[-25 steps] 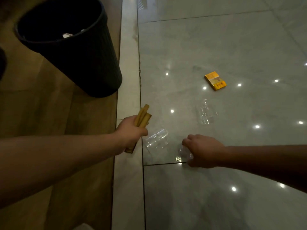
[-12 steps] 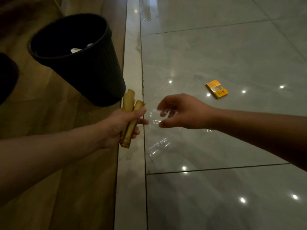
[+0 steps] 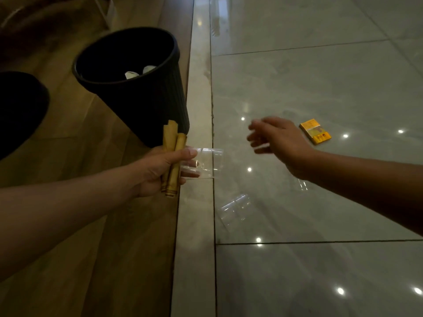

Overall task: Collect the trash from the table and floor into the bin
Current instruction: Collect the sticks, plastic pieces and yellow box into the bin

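Note:
My left hand [image 3: 160, 170] grips two rolled yellow-brown wrappers [image 3: 172, 156] and a clear plastic cup [image 3: 209, 162] pinched between thumb and fingers. My right hand [image 3: 278, 139] hovers empty over the tiles, fingers spread, to the right of that cup. A second clear plastic cup [image 3: 235, 209] lies on its side on the floor below the hands. Part of a third clear cup [image 3: 302, 184] shows under my right wrist. A yellow cigarette pack [image 3: 315, 131] lies on the tiles beyond my right hand. The black ribbed bin [image 3: 146, 97] stands just behind my left hand, with white scraps inside.
Glossy grey tiles [image 3: 320, 76] cover the right side, a pale stone strip [image 3: 196, 225] divides them from the wood floor [image 3: 91, 259] on the left. A dark round object [image 3: 20, 110] sits at the left edge beside the bin.
My right hand lifted a clear cup from the floor, passed it to my left hand and drew back open. My left hand rose closer to the bin.

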